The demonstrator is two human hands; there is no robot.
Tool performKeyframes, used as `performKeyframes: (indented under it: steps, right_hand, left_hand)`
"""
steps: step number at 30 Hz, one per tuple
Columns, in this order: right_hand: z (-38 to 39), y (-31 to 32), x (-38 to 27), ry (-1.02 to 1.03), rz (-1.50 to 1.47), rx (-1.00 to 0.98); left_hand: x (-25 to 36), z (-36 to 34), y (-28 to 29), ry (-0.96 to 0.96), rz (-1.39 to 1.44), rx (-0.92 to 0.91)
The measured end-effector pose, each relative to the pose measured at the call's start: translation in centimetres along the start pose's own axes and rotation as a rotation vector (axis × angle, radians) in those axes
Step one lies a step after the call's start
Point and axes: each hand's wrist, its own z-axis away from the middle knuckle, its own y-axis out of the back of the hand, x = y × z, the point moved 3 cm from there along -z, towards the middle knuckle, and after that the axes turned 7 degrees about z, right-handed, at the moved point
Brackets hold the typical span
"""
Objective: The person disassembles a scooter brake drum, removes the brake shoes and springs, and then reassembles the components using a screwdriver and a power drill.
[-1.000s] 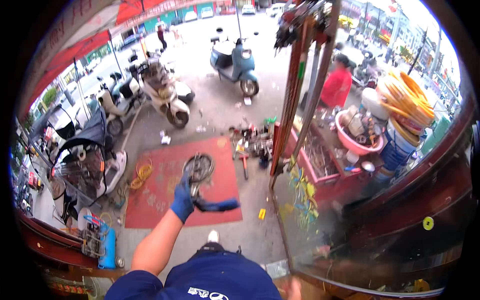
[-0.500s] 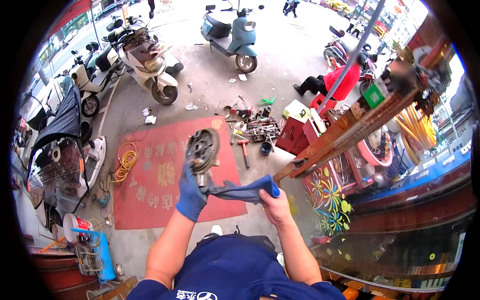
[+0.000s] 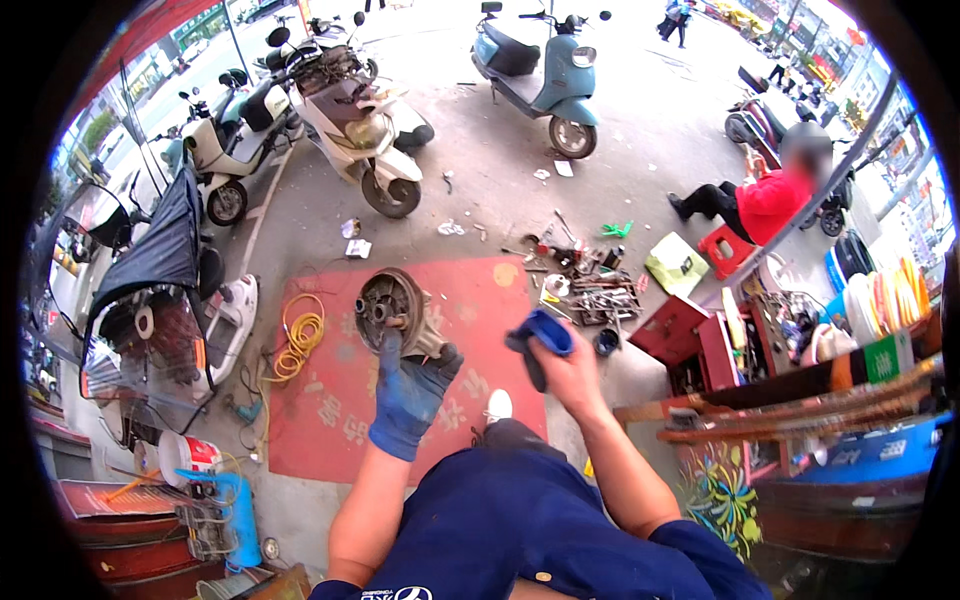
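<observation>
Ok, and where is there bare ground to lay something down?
Flat red mat: lower-left part, between the coiled yellow hose and the blue-gloved left hand. Grey pavement: between the teal scooter and the seated person in red. Crowded: right of the mat, under the scattered metal tools.

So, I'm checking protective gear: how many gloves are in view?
2: a worn glove on the left hand, which holds a metal part, and a loose glove in the right hand. More may be hidden.
</observation>
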Motion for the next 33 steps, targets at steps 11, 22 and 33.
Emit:
performKeyframes:
  steps: [11,22,33]
  right_hand:
    - [-19.9,-14.4,1.8,0.211,0.421,-0.611]
    - [-38.8,-11.0,11.1,0.108,0.685,-0.027]
    - [-49.8,-1.7,19.4,-0.222,0.495,0.411]
  left_hand:
    - [7.4,-21.7,2.1,-0.244,-0.099,0.168]
    - [3.4,-49.2,4.1,0.125,-0.361,0.224]
    - [-3.7,-67.9,5.8,0.148,-0.728,0.450]
